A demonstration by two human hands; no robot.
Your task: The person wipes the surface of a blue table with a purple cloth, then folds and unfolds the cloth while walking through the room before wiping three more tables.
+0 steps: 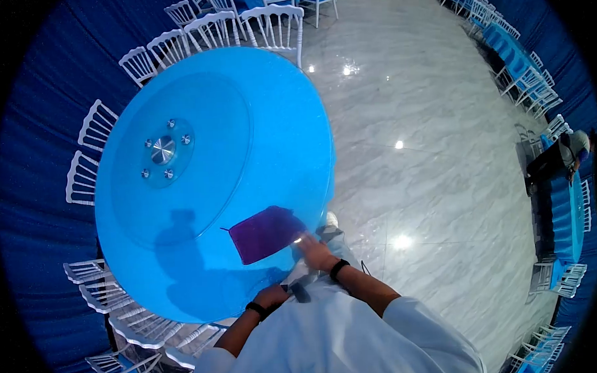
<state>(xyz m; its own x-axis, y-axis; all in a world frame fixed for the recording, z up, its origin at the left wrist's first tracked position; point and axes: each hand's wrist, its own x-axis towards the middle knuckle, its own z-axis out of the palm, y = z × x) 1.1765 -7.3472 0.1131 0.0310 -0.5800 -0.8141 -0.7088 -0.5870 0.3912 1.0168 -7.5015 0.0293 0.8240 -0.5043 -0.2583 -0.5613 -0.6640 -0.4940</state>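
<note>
The purple cloth lies at the near right of the blue table, the right hand loosely extended at its corner, grip unconfirmed, the left hand partly curled, contents indeterminable; weak corner purchase could let the cloth bunch.

Purple cloth, bright blue tabletop

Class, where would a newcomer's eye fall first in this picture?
Probably on the big round blue table filling the left of the view, with a clear glass turntable on it. Next, the purple cloth near its lower right edge, at the right hand's fingertips. White chairs line the table's far side.
</note>
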